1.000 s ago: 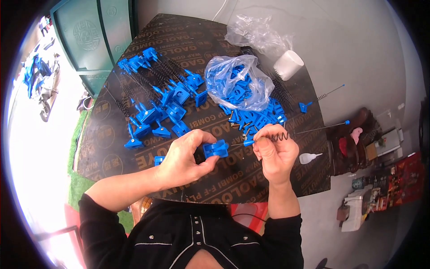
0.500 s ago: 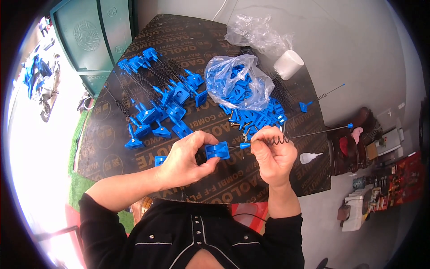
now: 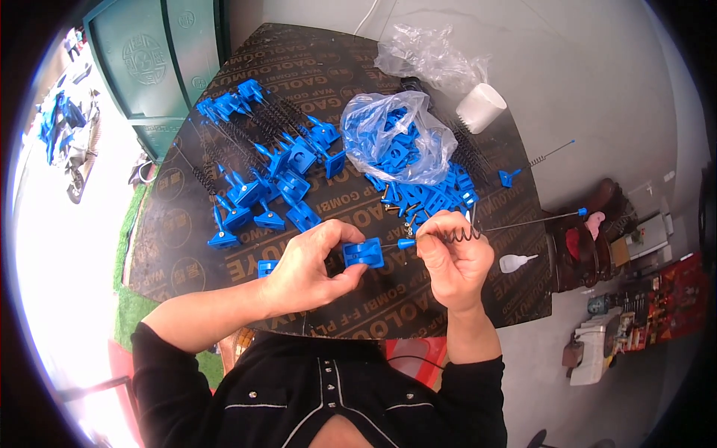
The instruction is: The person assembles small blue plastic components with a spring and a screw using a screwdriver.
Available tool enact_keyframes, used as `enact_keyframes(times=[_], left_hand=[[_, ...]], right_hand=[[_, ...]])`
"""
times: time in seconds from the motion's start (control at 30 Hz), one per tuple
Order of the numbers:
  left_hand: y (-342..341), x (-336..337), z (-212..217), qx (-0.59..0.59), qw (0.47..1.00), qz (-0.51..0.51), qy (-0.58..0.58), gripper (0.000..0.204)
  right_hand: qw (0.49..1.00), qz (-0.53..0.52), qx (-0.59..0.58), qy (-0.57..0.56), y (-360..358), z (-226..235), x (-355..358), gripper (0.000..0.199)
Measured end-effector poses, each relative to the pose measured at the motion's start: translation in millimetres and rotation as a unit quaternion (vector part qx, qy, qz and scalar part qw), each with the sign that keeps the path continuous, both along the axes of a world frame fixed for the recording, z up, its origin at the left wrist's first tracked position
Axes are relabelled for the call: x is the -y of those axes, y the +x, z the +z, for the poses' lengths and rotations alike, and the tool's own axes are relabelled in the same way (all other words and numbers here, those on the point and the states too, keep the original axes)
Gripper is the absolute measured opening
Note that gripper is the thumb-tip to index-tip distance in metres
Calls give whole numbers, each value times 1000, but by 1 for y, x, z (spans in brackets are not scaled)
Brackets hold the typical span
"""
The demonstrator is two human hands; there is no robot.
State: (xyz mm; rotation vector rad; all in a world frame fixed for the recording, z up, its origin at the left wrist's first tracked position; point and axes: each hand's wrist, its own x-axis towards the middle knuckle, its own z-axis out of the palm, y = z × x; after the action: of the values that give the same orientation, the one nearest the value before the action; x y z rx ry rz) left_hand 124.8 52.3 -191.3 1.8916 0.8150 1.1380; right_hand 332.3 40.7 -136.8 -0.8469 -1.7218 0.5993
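My left hand (image 3: 315, 263) pinches a blue plastic bracket (image 3: 364, 254) between thumb and fingers, above the near part of the dark printed board table. My right hand (image 3: 457, 257) is closed on a thin rod with a black coil spring (image 3: 464, 234). A small blue cone (image 3: 406, 244) sits on the rod just left of the right fingertips, and a thin rod end runs from it to the bracket. Whether that end is seated in the bracket I cannot tell. The rod's other end stretches far right to a blue tip (image 3: 582, 212).
Blue bracket-and-spring assemblies (image 3: 287, 160) lie at the left. A clear bag (image 3: 399, 138) of blue parts stands mid-table, with loose blue pieces (image 3: 441, 196) and screws before it. A white roll (image 3: 480, 108), crumpled plastic (image 3: 426, 56) and small white bottle (image 3: 517, 262) are at the right.
Hardly anything differs. My right hand with the rod and cone has shifted very slightly left, and the bracket in my left hand has moved a touch down.
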Motion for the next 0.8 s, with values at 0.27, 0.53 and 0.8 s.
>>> enact_keyframes(times=[0.27, 0.53, 0.8], left_hand=[[1, 2, 1, 33, 997, -35, -60, 32], [2, 1, -5, 62, 993, -70, -67, 33], [3, 0, -9, 61, 993, -76, -59, 34]], right_hand=[[1000, 14, -13, -3, 0, 3, 3, 11], [999, 18, -35, -6, 2, 2, 8, 11], [999, 20, -28, -5, 2, 5, 9, 10]])
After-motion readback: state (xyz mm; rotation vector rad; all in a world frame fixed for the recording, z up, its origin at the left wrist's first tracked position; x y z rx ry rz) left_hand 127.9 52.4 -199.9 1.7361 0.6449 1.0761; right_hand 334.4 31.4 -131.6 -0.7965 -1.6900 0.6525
